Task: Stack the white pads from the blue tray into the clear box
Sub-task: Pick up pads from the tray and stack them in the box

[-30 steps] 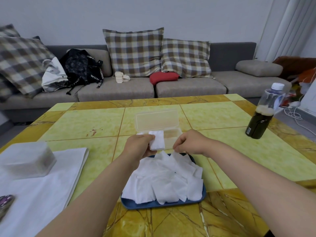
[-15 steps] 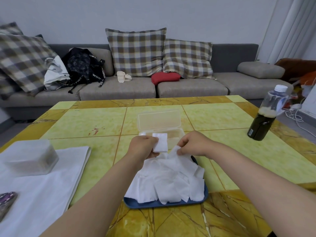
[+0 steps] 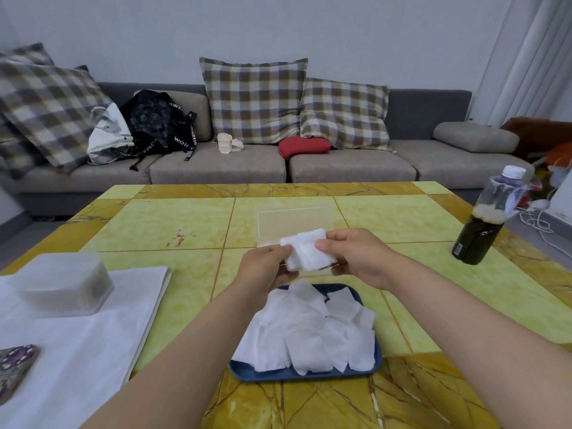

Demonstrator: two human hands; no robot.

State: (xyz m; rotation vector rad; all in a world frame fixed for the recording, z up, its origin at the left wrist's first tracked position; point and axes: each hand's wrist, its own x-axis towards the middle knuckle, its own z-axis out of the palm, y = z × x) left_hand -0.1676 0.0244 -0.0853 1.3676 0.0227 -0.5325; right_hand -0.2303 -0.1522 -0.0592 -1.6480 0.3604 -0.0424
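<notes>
Hands (image 3: 356, 258) on soft white pads (image 3: 309, 250) (square)

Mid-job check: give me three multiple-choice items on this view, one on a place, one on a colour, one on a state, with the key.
1. Where on the table is the bottle?
A) left side B) right side C) centre

2. The small cushion on the sofa is:
A) red B) green C) black

3. The left hand and right hand:
A) are both empty B) one is empty C) both hold the pads

Key:
1 B: it stands near the table's right edge.
2 A: it is plainly red against the grey seat.
3 C: each hand pinches one side of them.
</notes>
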